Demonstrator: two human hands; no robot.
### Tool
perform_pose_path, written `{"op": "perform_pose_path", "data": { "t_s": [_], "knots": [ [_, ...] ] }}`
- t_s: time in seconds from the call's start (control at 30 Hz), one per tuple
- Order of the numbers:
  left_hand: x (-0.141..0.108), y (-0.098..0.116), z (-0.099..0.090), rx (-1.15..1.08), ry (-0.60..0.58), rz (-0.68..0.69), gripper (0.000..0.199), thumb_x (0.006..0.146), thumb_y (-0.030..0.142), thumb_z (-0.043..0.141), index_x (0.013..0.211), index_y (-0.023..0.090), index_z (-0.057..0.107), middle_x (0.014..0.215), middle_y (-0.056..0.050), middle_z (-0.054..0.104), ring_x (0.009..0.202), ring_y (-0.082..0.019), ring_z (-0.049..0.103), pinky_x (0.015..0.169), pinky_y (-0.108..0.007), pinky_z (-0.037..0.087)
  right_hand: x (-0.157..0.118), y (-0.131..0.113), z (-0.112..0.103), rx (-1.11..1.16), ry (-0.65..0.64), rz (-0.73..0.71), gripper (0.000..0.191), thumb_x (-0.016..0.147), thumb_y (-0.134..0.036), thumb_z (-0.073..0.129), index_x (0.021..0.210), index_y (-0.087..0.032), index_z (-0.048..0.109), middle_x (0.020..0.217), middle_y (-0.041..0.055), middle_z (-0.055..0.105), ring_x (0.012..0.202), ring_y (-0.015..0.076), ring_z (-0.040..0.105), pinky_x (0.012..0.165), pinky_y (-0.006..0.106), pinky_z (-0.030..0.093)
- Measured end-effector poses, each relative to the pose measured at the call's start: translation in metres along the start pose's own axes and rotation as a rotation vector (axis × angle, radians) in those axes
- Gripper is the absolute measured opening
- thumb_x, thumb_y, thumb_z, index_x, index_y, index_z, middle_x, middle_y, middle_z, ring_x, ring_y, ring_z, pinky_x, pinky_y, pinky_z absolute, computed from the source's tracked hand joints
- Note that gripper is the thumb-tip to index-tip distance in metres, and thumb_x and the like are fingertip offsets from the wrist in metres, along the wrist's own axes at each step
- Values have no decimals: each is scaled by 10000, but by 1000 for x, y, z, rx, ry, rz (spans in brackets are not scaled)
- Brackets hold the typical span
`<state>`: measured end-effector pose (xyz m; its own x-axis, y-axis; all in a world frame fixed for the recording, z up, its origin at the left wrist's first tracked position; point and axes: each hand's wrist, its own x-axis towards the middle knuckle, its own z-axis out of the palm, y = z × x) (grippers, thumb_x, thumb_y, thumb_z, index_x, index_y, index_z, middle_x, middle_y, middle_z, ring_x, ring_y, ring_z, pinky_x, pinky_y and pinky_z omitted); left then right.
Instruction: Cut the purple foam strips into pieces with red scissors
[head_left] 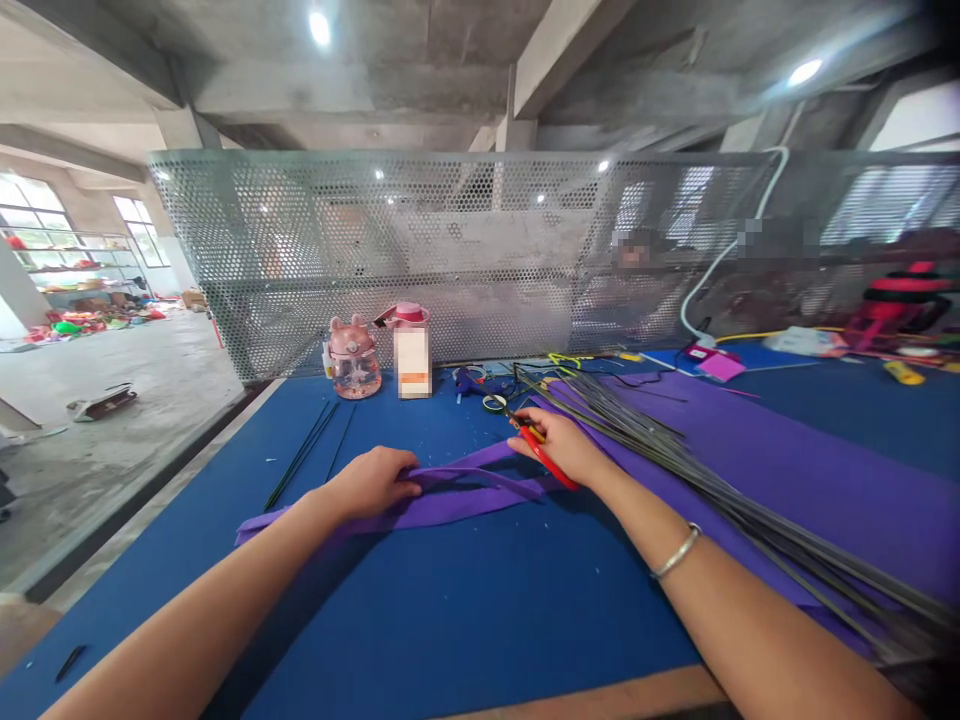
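Observation:
Long strips of purple fabric (457, 508) lie across the blue table in front of me, one of them looped up between my hands. My left hand (375, 480) pinches a strip between thumb and fingers. My right hand (559, 445) is closed around red-handled scissors (551, 462), their blades pointing away to the upper left. The end of a strip meets the right hand's fingers; whether they also grip it I cannot tell. Just beyond the blades sits a roll of tape (494, 403), beside a dark blue glue gun (472, 382).
A bundle of dark thin stems (675, 455) lies over a large purple sheet (795, 450) on the right. Several more stems (304, 455) are at left. A pink bear-eared bottle (355, 365) and another pink-topped bottle (410, 316) stand before the perforated metal screen (450, 240).

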<state>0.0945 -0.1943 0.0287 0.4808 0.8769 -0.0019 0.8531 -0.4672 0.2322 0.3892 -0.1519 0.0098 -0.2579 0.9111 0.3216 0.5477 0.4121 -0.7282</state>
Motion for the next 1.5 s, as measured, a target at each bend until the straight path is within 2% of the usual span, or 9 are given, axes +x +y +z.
{"op": "perform_pose_path", "data": {
  "t_s": [0.27,0.53,0.67,0.83,1.0,1.07,1.17,1.37,1.5],
  "knots": [
    [6,-1,-18,-79,-4,104,256,871,347,432,908,227,655,816,-17,676,710,-155,578,638,-227,377,1,1,-9,154,-21,50,392,610,-252,676,974,-162,561,638,-22,594,531,125,540,544,249,446],
    [-2,8,10,79,24,151,222,882,335,438,934,231,627,922,-36,631,826,-174,593,681,-244,407,-2,0,-7,145,-223,104,417,629,-384,706,949,-139,598,710,6,631,616,143,577,588,257,450],
    [-8,16,19,293,199,37,213,877,369,462,967,214,577,935,-45,586,843,-191,576,657,-269,421,-1,2,-7,8,-159,57,414,663,-373,683,996,-141,600,754,21,647,664,161,590,604,260,452],
    [-16,18,1,523,467,-63,230,840,381,539,974,194,559,928,-58,568,865,-234,518,664,-318,426,-1,-6,-7,10,36,33,374,673,-388,683,969,-175,597,714,15,635,653,167,593,606,265,459],
    [-21,20,-2,564,658,-115,195,829,364,561,838,170,551,914,-78,577,801,-227,505,661,-328,424,-5,-32,9,340,165,156,377,666,-481,685,868,-192,549,565,-50,532,409,89,464,376,198,355],
    [-23,21,0,559,755,-123,152,833,321,561,835,169,548,993,-91,586,812,-223,509,671,-326,424,-8,-48,16,490,161,226,383,696,-526,659,857,-202,532,579,-50,536,411,83,482,338,168,307],
    [-25,22,2,563,849,-129,84,833,256,557,840,173,546,1114,-95,579,835,-222,515,688,-328,419,-11,-71,24,766,238,253,418,669,-527,697,877,-216,509,619,-52,553,498,110,578,371,165,374],
    [-30,21,-4,479,795,-149,298,850,455,488,884,167,554,1203,-129,548,896,-252,511,729,-353,393,0,-90,24,1011,218,141,544,507,-251,816,958,-209,514,557,-78,557,458,97,536,452,210,448],
    [-33,13,-14,397,682,-192,326,912,430,362,869,187,575,984,-93,627,860,-236,509,761,-369,353,3,-86,31,934,269,45,495,554,-239,785,959,-220,501,598,-74,578,511,112,583,529,241,489]
  ]
}}
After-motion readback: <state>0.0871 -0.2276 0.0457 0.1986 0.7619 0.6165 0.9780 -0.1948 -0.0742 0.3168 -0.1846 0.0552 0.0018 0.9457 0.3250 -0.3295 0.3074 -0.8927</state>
